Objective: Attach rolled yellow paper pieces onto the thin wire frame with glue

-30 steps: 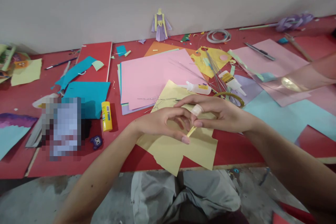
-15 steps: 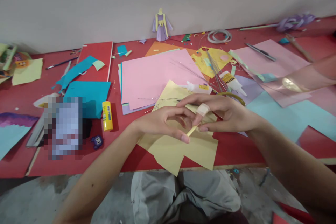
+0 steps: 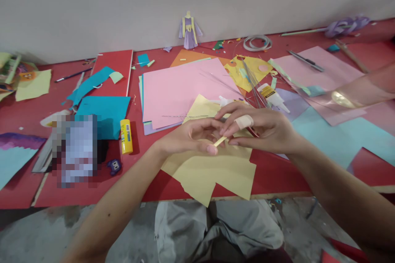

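Both hands up over the front of the bench, working one pale-yellow paper strip (image 3: 220, 141) between them. Vs half a second ago: hands and strip sit a bit further from the bench edge, right hand now covers most of the white glue bottle (image 3: 226, 100) that was lying in plain view, and the olive ring behind the fingers is blocked from sight. Rest of bench looks unchanged. Left hand (image 3: 182, 136): thumb pinched on the strip's near end, fingers curled behind, narrow. Right hand (image 3: 265, 126): part open, fingers arched, bandage (image 3: 243, 122) on one finger, that fingertip at the strip's far end; thumb off to the side. Can't tell if the right actually grips. Strip is slanted, above yellow card (image 3: 197, 174) lying on the red bench (image 3: 277, 176). Just beyond: stack of pink sheets (image 3: 182, 90), thin wires (image 3: 254, 90), second glue bottle (image 3: 273, 96) near them. Left of the hands: yellow glue stick (image 3: 126, 136), teal paper (image 3: 108, 109), small purple charm (image 3: 114, 166). Right: light blue sheet (image 3: 336, 133), then a co-worker's forearm (image 3: 367, 86) over pink paper. Back: purple-and-yellow paper doll (image 3: 189, 33) against the wall, clear coil (image 3: 257, 42) to its right.
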`<state>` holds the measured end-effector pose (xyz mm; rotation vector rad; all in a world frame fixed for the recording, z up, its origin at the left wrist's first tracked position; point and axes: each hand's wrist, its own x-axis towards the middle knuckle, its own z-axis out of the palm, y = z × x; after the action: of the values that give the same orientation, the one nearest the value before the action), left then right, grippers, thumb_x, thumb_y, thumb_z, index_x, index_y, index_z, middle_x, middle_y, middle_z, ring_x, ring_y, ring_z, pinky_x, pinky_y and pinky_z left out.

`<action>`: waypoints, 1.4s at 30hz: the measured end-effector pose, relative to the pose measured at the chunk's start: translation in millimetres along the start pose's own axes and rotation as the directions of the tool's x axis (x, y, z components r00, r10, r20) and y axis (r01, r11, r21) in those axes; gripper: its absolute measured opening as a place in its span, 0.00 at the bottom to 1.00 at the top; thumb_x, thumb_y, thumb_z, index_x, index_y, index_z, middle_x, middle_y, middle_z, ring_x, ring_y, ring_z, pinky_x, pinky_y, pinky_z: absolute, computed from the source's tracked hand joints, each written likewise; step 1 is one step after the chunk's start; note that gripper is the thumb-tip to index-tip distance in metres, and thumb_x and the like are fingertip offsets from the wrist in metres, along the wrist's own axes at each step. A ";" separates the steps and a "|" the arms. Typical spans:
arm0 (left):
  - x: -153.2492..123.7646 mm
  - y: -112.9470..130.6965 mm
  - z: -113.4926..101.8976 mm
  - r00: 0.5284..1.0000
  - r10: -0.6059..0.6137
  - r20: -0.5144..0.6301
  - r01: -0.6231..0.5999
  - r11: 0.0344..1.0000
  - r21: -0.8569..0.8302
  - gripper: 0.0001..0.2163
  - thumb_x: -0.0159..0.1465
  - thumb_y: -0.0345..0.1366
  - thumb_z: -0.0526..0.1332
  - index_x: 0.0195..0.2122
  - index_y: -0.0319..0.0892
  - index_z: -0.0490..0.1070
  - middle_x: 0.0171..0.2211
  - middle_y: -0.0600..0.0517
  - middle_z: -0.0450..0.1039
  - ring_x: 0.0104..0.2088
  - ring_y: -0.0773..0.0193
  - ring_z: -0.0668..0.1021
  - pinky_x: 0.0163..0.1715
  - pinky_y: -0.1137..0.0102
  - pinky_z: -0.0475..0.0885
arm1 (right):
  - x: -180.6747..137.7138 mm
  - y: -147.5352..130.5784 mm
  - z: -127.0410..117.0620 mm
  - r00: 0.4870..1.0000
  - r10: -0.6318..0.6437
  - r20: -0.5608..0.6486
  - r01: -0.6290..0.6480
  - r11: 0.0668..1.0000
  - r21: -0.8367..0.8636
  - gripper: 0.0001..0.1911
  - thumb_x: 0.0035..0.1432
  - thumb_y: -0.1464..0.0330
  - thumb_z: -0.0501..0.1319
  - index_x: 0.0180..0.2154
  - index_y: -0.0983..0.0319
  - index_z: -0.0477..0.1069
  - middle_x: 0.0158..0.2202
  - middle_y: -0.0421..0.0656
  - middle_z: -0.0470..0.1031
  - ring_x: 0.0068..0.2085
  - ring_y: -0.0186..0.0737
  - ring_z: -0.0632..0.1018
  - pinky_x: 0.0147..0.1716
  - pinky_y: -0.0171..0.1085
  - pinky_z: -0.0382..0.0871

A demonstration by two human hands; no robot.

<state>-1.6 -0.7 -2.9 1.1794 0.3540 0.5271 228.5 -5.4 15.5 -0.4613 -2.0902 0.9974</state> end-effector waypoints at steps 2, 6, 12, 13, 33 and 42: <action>1.3 -1.1 0.4 1.000 0.023 -0.008 -0.024 0.999 -0.022 0.22 0.51 0.42 0.74 0.45 0.42 0.75 0.42 0.47 0.75 0.44 0.60 0.77 0.48 0.65 0.70 | 0.3 -0.4 1.7 1.000 -0.004 -0.027 0.004 1.000 -0.004 0.18 0.56 0.74 0.69 0.47 0.51 0.77 0.37 0.40 0.81 0.53 0.46 0.76 0.50 0.48 0.73; 2.2 -0.3 1.9 0.999 0.039 -0.032 -0.041 0.998 -0.043 0.21 0.52 0.43 0.74 0.44 0.42 0.76 0.42 0.46 0.76 0.42 0.61 0.78 0.47 0.66 0.71 | 2.3 -3.2 5.5 0.996 -0.010 -0.090 0.008 1.000 -0.019 0.17 0.55 0.74 0.69 0.45 0.52 0.78 0.36 0.41 0.81 0.49 0.45 0.77 0.47 0.47 0.74; 1.2 0.0 1.0 0.998 0.059 -0.026 -0.060 0.998 -0.021 0.21 0.54 0.46 0.72 0.46 0.43 0.76 0.45 0.45 0.75 0.44 0.59 0.78 0.46 0.66 0.72 | 4.3 -7.2 10.7 0.983 0.004 -0.186 -0.017 0.997 -0.070 0.13 0.56 0.74 0.68 0.41 0.52 0.79 0.35 0.40 0.80 0.44 0.43 0.79 0.45 0.47 0.75; 1.1 -0.6 0.9 0.997 0.067 -0.023 -0.068 0.997 -0.022 0.21 0.55 0.47 0.71 0.46 0.43 0.76 0.46 0.45 0.75 0.44 0.59 0.78 0.47 0.65 0.72 | 4.6 -7.6 11.4 0.980 0.001 -0.199 -0.018 0.996 -0.082 0.12 0.57 0.74 0.67 0.40 0.52 0.79 0.35 0.40 0.80 0.44 0.43 0.79 0.44 0.47 0.75; 1.9 -0.7 7.6 0.985 0.121 -0.125 -0.125 0.992 -0.023 0.21 0.58 0.48 0.69 0.49 0.44 0.76 0.43 0.46 0.76 0.42 0.62 0.78 0.49 0.65 0.73 | 3.9 -10.6 19.7 0.926 -0.026 -0.376 -0.032 0.988 -0.149 0.12 0.58 0.72 0.67 0.40 0.49 0.81 0.33 0.40 0.81 0.40 0.45 0.81 0.41 0.48 0.76; 3.1 2.2 12.6 0.790 0.365 -0.493 -0.163 0.900 0.404 0.10 0.60 0.42 0.68 0.38 0.43 0.79 0.32 0.51 0.80 0.29 0.67 0.80 0.34 0.71 0.77 | 2.0 -5.8 21.6 0.865 0.159 -0.476 -0.237 0.965 -0.108 0.07 0.58 0.68 0.68 0.37 0.48 0.81 0.35 0.41 0.81 0.38 0.45 0.80 0.39 0.49 0.77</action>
<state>7.1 -8.1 3.5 1.4090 0.8172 1.1101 210.7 -18.7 12.2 -0.9224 -1.7131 0.7362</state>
